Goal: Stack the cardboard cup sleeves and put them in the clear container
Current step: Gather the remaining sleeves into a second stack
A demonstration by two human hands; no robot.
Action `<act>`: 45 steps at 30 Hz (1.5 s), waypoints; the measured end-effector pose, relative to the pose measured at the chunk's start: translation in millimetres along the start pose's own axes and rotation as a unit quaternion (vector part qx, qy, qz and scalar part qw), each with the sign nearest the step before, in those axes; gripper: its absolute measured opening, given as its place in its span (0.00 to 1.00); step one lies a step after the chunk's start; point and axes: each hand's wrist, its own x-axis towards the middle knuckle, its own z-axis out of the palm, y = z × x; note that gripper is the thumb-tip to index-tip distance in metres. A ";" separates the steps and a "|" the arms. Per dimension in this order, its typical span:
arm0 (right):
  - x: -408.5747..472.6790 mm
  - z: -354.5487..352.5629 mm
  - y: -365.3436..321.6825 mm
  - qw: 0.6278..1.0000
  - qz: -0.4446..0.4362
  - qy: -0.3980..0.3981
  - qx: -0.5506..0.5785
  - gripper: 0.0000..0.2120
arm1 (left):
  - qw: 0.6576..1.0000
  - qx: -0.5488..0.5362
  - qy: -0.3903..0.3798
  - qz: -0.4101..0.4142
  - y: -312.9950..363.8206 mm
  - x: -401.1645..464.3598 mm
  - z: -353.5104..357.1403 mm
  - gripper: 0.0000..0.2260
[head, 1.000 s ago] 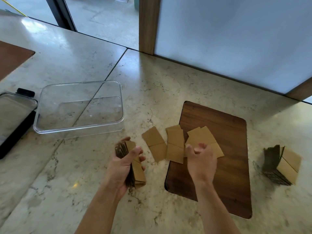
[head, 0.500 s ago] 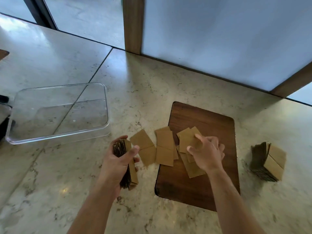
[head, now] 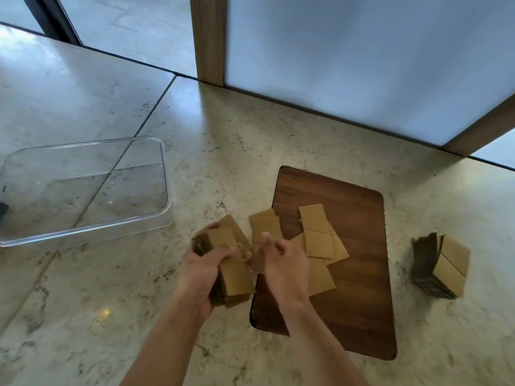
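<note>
My left hand (head: 202,273) grips a thick stack of brown cardboard sleeves (head: 235,277) just left of the wooden board (head: 359,288). My right hand (head: 287,267) is right beside it, fingers curled and pinching a single sleeve (head: 257,261) against the stack's edge; motion blur hides the exact contact. Several loose flat sleeves (head: 317,235) lie scattered on the board's near-left part. The clear container (head: 165,174) stands to the far left on the counter with nothing visible inside.
A second leaning stack of sleeves (head: 443,267) sits on the marble counter right of the board. A wooden post (head: 210,37) and frosted panels close off the back. A dark object (head: 3,208) shows at the left edge behind the container.
My right hand lifted a sleeve off the board and carried it left to the stack in my left hand. The view shifted, so the container now sits farther left.
</note>
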 end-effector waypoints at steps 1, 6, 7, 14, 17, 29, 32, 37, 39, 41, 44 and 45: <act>7.7 -4.2 2.8 0.998 -0.010 0.024 -0.053 0.24 | 0.999 -0.036 -0.003 -0.008 2.1 0.0 -8.2 0.23; 25.3 -8.8 6.3 0.976 0.001 0.035 -0.213 0.27 | 0.997 -0.070 -0.006 0.012 10.8 -1.8 -26.3 0.19; 28.7 -12.0 3.6 0.983 -0.010 0.058 -0.176 0.20 | 0.997 -0.070 -0.010 0.014 13.0 -1.1 -26.6 0.19; 13.0 -13.3 -16.3 0.995 0.040 -0.044 0.082 0.08 | 0.999 0.036 -0.004 0.021 20.4 -5.0 -13.0 0.32; -8.3 15.2 -16.3 0.987 0.034 -0.126 0.091 0.08 | 0.999 0.044 -0.002 0.004 18.9 -4.3 -14.1 0.24; 22.4 23.9 -19.9 0.981 -0.078 -0.036 -0.175 0.10 | 0.996 -0.006 0.070 0.051 35.4 -7.8 -44.1 0.30; 31.8 3.8 -19.5 0.999 0.000 -0.006 -0.039 0.09 | 0.994 0.031 0.084 0.064 34.9 -4.7 -35.6 0.28; 8.1 31.4 -19.1 0.949 -0.133 -0.009 -0.285 0.36 | 0.985 0.085 0.127 0.085 27.7 3.3 -25.7 0.20; 8.9 34.1 -15.3 0.939 -0.103 0.035 -0.326 0.47 | 0.984 0.092 0.125 0.088 26.4 5.5 -24.8 0.20; 16.9 27.6 -12.0 0.952 -0.039 0.039 -0.300 0.54 | 0.985 0.092 0.118 0.086 26.5 5.7 -27.7 0.20; 23.1 18.1 -5.3 0.957 -0.006 0.045 -0.288 0.56 | 0.988 0.081 0.103 0.081 25.3 6.3 -30.2 0.19; 21.8 18.0 -5.6 0.950 -0.009 0.049 -0.309 0.56 | 0.988 0.082 0.102 0.081 24.7 6.7 -30.3 0.19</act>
